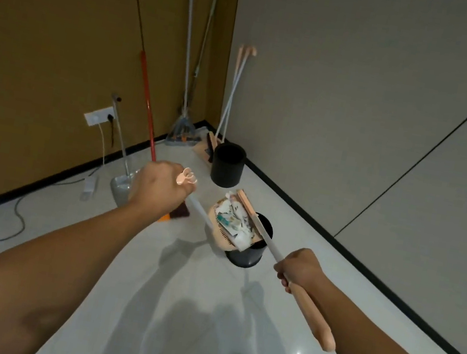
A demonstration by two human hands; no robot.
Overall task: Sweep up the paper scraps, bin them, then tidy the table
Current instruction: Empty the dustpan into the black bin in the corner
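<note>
The person's left hand (161, 188) is closed in a fist round the top of a white pole with a pink clip end, the handle of a peach-pink plastic dustpan (224, 231). The knuckles face the camera, so the fingertips are hidden behind the hand. The dustpan is lifted and tilted over the rim of a black round waste bin (247, 255) standing on the pale glossy floor (176, 291). Torn white and coloured paper scraps (234, 221) fill the pan.

The right hand (300, 270) is curled tightly round the long handle of a broom with a white shaft and peach-pink grip (312, 310), holding it where the shaft meets the grip. The broom's head lies against the scraps at the far edge of the pan, above the bin's mouth.

A second black round bin (228, 165) stands further off near the corner. There, several other brooms and mops (183, 125) lean against the brown and grey walls. A grey dustpan (121, 192) sits just left of the left hand.
</note>
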